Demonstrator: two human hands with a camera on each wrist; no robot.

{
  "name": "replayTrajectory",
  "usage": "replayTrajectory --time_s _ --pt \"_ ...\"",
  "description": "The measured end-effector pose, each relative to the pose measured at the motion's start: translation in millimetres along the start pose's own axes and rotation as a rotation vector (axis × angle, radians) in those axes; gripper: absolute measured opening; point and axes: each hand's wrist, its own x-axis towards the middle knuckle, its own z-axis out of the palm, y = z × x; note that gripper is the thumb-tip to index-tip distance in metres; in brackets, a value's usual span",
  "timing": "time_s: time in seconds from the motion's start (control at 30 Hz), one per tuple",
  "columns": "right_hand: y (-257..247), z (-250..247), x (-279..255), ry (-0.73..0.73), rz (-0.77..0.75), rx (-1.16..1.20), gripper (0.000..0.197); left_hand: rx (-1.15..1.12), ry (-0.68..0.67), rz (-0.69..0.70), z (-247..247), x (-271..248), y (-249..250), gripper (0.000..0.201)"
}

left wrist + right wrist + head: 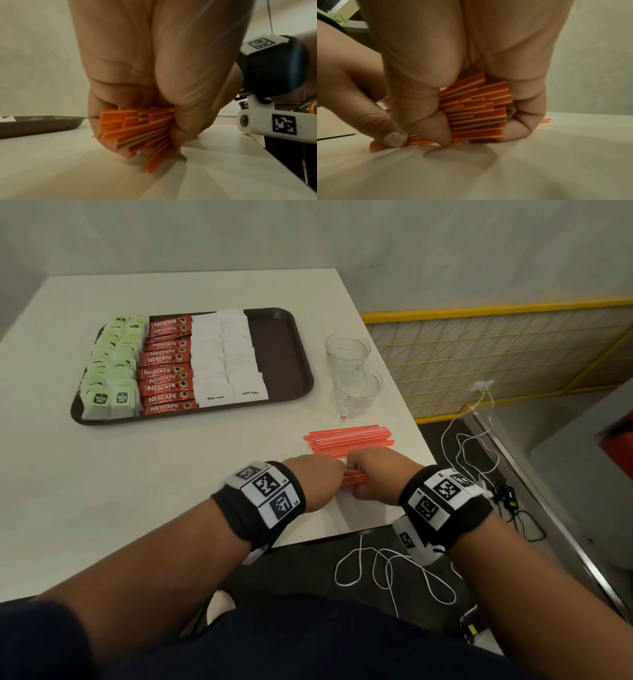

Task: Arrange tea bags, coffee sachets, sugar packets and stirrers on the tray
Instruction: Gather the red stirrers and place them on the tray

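Observation:
Both hands meet near the table's front right edge over a bundle of orange stirrers point(352, 477). My left hand point(317, 477) curls round one end of the bundle point(137, 128), my right hand point(375, 474) round the other end point(476, 111); the bundle touches the tabletop. More orange stirrers point(349, 440) lie loose in a pile just beyond the hands. The brown tray point(284, 350) at the table's middle holds rows of green tea bags point(113, 364), red coffee sachets point(166, 364) and white sugar packets point(226, 357); its right strip is bare.
Two clear glass cups point(352, 371) stand right of the tray, behind the loose stirrers. The table's right edge point(407, 402) drops to a floor with white cables point(394, 573) and a yellow grid panel point(496, 354).

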Motion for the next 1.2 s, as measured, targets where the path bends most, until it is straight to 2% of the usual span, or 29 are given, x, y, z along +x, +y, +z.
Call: replayTrajectory --time_s 0.23,0.33,0.5,0.57,0.7,0.77,0.83,0.9,0.97,1.0,1.07,1.2 --pt "0 2 -2 -0.038 -0.032 -0.057 0.017 -0.055 0.019 0.003 6 -3 1 0.02" --pt "3 -2 -7 -0.05 -0.043 0.012 0.019 -0.14 0.012 0.025 3 -6 -4 0.005" --pt "0 -33 -13 0.04 -0.12 0.127 0.009 -0.314 0.034 0.1 -8 -19 -23 0.008" --pt "-3 -50 -16 0.103 -0.135 0.292 0.014 -0.462 0.055 0.127 -15 -27 -34 0.007" --pt "-28 -73 -15 0.216 -0.124 0.957 0.039 -0.941 0.127 0.102 -27 -44 -57 0.004" --pt "-52 -74 -5 0.22 -0.146 1.103 0.047 -1.019 0.19 0.128 -33 -51 -67 0.012" --pt "-81 -70 9 0.298 -0.173 1.152 0.041 -1.016 0.263 0.136 -36 -55 -78 0.015" --pt "-105 -65 26 0.423 -0.182 1.078 0.032 -0.993 0.333 0.115 -36 -58 -92 0.011" --pt "-120 -62 42 0.483 -0.19 0.895 0.032 -0.994 0.354 0.093 -31 -60 -107 0.007" --pt "-126 -61 49 0.487 -0.2 0.799 0.032 -1.002 0.354 0.095 -28 -62 -115 0.003" --pt "-138 -62 60 0.452 -0.248 0.622 0.029 -0.979 0.359 0.099 -23 -64 -128 0.017" --pt "-167 -59 78 0.374 -0.308 0.318 0.024 -1.035 0.364 0.032 -7 -59 -154 0.028"
